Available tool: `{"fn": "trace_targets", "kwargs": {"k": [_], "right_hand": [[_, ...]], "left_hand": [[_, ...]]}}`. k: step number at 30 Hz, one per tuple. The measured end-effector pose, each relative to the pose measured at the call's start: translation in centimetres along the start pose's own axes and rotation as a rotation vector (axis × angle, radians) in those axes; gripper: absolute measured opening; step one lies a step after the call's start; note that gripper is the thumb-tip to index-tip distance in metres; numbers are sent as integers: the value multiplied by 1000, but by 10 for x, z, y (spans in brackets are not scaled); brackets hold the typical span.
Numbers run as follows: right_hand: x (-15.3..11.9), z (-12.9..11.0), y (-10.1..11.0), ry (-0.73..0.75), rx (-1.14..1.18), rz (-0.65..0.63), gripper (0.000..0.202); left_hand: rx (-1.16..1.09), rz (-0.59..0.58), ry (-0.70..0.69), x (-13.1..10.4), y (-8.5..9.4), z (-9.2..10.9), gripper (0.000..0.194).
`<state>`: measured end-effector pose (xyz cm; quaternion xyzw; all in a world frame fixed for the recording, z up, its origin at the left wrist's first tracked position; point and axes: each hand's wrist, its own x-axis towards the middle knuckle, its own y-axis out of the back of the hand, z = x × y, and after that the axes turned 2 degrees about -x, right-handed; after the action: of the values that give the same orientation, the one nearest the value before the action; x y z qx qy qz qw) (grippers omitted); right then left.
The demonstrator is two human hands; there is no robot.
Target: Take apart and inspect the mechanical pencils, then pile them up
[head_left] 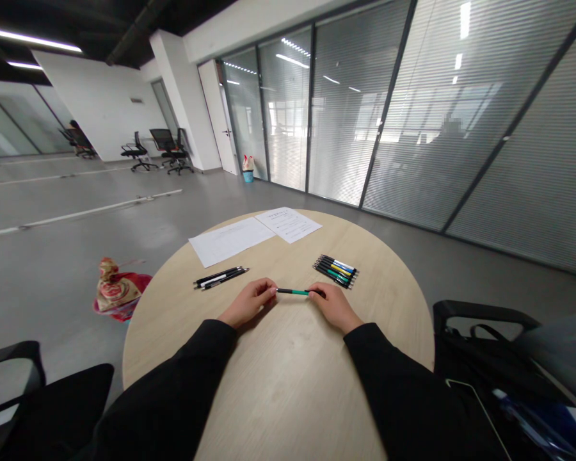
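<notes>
A green and black pen (294, 292) lies level between my two hands, just over the tabletop. My left hand (253, 301) pinches its left end, and my right hand (333, 304) pinches its right end. Beyond my right hand, a row of several pens (336, 271) with black, white, blue, yellow and green barrels lies side by side. To the upper left of my left hand, a small group of black and white pens (221, 278) rests on the wood.
Two printed paper sheets (233, 240) lie at the far side of the round wooden table (288, 397). Black chairs flank it, the right chair (484, 314) holding a dark bag. A red and tan bag (118, 291) stands on the floor at left.
</notes>
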<state>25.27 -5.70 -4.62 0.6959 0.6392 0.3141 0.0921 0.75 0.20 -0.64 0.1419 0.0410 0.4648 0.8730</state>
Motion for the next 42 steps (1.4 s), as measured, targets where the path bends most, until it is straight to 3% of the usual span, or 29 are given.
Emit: {"fn": "trace_targets", "kwargs": {"k": [13,18,25,31,42], "right_hand": [[-1,-4,1,2,18,-6,16],[0,-2,0,6,34,6,16],[0,1,-1,7,13,12,17],[0,0,-1,10,5,8,17],[0,1,-2,8,24,9,16]], "left_hand": [[52,19,26,-1,-1,5,45],[-13,40,46,2,0,-3,46],[-166,0,-30,2,0,-6,35],[-108,0,10,0,0,-3,26],[-9,16,-4,0,0,1,34]]}}
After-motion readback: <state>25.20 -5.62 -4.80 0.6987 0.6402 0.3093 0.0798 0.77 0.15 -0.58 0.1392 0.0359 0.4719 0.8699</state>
